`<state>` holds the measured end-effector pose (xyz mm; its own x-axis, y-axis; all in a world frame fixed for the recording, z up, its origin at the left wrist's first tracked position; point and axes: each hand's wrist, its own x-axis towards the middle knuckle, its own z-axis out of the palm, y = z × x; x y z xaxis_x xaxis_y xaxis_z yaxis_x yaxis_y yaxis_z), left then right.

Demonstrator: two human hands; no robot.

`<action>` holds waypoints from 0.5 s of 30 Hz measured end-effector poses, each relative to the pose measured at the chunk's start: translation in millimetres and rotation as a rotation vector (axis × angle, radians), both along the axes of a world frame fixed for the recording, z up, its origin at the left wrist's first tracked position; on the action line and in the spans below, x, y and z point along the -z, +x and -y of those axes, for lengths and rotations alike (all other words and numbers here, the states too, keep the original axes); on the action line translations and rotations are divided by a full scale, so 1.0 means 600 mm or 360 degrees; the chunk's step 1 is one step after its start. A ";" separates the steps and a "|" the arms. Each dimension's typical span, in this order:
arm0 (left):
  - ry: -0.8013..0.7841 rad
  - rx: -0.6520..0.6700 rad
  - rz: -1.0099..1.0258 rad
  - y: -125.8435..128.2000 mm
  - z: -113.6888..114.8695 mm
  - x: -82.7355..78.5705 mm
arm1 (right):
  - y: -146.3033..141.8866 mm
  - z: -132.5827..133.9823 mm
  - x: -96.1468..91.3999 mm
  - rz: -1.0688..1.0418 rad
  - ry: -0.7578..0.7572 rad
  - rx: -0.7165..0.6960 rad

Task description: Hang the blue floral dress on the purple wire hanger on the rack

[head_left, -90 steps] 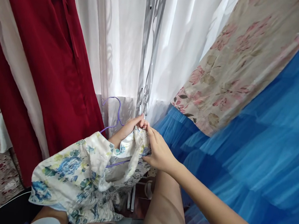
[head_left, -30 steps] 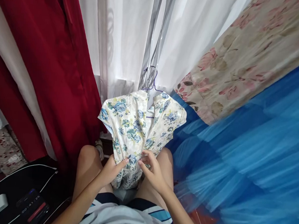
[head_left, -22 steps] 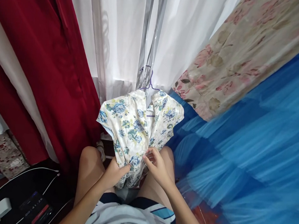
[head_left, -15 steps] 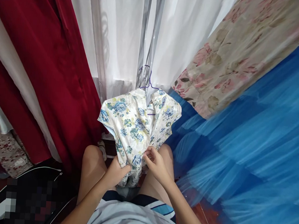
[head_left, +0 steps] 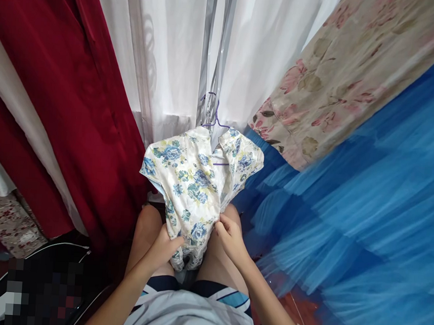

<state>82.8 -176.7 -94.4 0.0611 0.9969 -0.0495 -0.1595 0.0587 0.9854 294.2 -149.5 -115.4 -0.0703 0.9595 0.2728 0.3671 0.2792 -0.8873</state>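
A small white dress with blue flowers [head_left: 197, 181] hangs in front of me on a purple wire hanger [head_left: 214, 118], hooked to a silver rail [head_left: 209, 58]. My left hand [head_left: 162, 248] grips the dress's lower left part, fingers closed on the cloth. My right hand [head_left: 230, 237] pinches the cloth at the lower right, close to the left hand. The hem falls between my knees.
A dark red garment [head_left: 69, 97] hangs at the left, white sheer curtains [head_left: 168, 55] behind. A beige floral garment [head_left: 342, 72] and a blue tulle skirt [head_left: 366, 207] fill the right. A black surface with a white cable [head_left: 47, 249] sits at lower left.
Three seconds ago the dress lay bunched over my left arm with the hanger loose; now it hangs on the rail. Over the last second my hands stay on its lower part, shifting slightly.
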 end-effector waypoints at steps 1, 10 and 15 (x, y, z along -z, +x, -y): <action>-0.0030 -0.0023 0.0011 -0.004 -0.003 0.001 | 0.003 -0.001 -0.001 -0.0007 0.0024 0.0018; -0.0149 -0.0168 0.0131 -0.023 -0.017 0.023 | 0.005 0.008 -0.022 0.0021 0.0048 0.0072; -0.0002 -0.0210 0.0000 -0.026 -0.034 0.034 | 0.010 0.009 -0.030 0.0068 0.0034 0.0056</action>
<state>67.1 -156.4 -115.0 -0.0704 0.9962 -0.0506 -0.1661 0.0383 0.9854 300.0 -154.8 -97.1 -0.0489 0.9555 0.2909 0.4145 0.2844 -0.8645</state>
